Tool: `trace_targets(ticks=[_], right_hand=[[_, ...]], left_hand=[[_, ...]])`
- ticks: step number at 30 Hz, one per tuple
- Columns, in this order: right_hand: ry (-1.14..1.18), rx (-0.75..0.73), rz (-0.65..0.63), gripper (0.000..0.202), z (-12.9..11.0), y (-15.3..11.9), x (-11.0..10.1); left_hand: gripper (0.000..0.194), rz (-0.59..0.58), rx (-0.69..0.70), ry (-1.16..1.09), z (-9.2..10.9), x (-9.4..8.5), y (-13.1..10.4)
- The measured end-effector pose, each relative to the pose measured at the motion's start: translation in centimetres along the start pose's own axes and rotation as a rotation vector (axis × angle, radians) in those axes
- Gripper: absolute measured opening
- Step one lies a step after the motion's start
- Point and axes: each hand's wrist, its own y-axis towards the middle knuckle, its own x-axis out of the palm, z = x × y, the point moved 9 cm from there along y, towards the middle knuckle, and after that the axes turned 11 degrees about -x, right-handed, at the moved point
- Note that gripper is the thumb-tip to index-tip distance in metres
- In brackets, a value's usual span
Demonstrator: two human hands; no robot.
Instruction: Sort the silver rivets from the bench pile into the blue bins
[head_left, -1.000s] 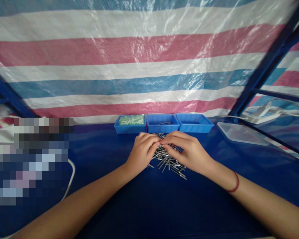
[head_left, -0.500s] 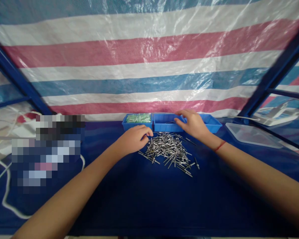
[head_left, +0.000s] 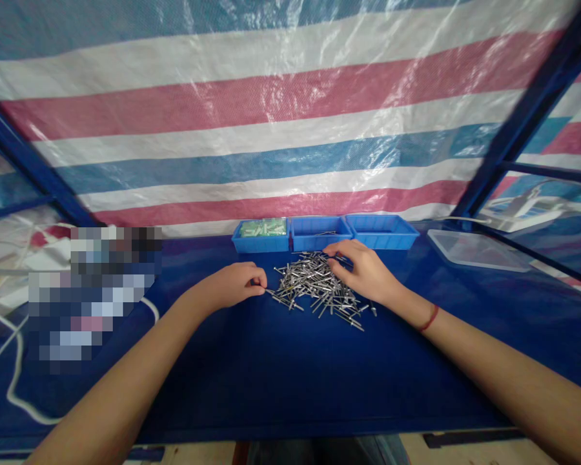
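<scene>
A loose pile of silvery metal rivets (head_left: 319, 281) lies on the dark blue table. At its left edge my left hand (head_left: 235, 284) is closed in a pinch, with a thin rivet at the fingertips. My right hand (head_left: 361, 268) rests over the pile's upper right side, thumb and fingers apart, with no rivet visible between them. Behind the pile stand three blue bins: the left bin (head_left: 262, 243) holds a green-and-white packet (head_left: 264, 227), the middle bin (head_left: 319, 242) has a few rivets inside, and the right bin (head_left: 382, 240) shows a bare bottom.
A clear plastic lid (head_left: 479, 250) lies on the table (head_left: 271, 381) at the right. White cables (head_left: 17, 387) and a blurred-out area are at the left. Blue metal posts (head_left: 518, 129) flank the striped sheet (head_left: 271, 129) behind the bins.
My right hand has come back from above the bins to the pile. My left hand has moved left and down to the pile's left edge and now pinches a rivet.
</scene>
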Motion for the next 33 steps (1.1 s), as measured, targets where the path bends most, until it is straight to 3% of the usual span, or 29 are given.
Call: trace_targets(ticks=[6,11,14,20,28,33], right_hand=[[0.077,-0.085,-0.025,0.015,-3.0,0.6,0.5],[0.137,-0.092,-0.027,0.012,-4.7,0.9,0.3],[0.214,0.001,0.036,0.008,-4.8,0.7,0.2],[0.484,0.232,0.16,0.015,-4.4,-0.4,0.6],[0.506,0.189,0.208,0.011,-5.0,-0.5,-0.2],[0.47,0.143,0.17,0.01,-5.1,-0.3,-0.5]], left_hand=[[0.018,0.001,-0.049,-0.005,-0.5,0.0,0.1],[0.023,0.229,0.002,-0.18,0.6,-2.0,0.1],[0.021,0.373,0.008,-0.364,2.3,-2.7,-0.3],[0.012,0.51,0.112,-0.571,5.9,-2.4,-1.6],[0.007,0.58,0.101,-0.557,6.2,-2.1,-2.1],[0.003,0.658,0.122,-0.524,6.4,-2.4,-2.6]])
